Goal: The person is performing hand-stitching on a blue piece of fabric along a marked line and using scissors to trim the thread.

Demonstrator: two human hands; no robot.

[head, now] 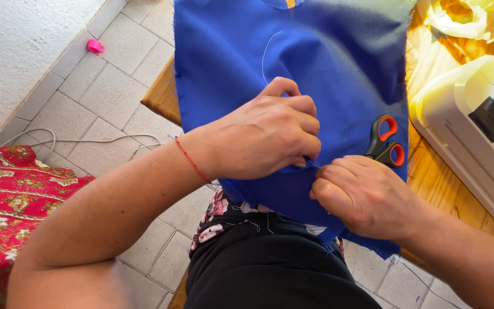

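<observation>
Both hands pinch the near edge of the blue cloth (293, 63). The left hand (264, 134) has its grip clamped on a fold. The right hand (367, 197) has its grip closed on the cloth and on what appears to be a fine thread. The cloth lies over the desk (430, 171), hanging toward the lap. Scissors (385, 140) rest on it at right, unused. A sewing machine (475, 126) stands far right. Judgement: hand work on the edge is under way, unfinished.
</observation>
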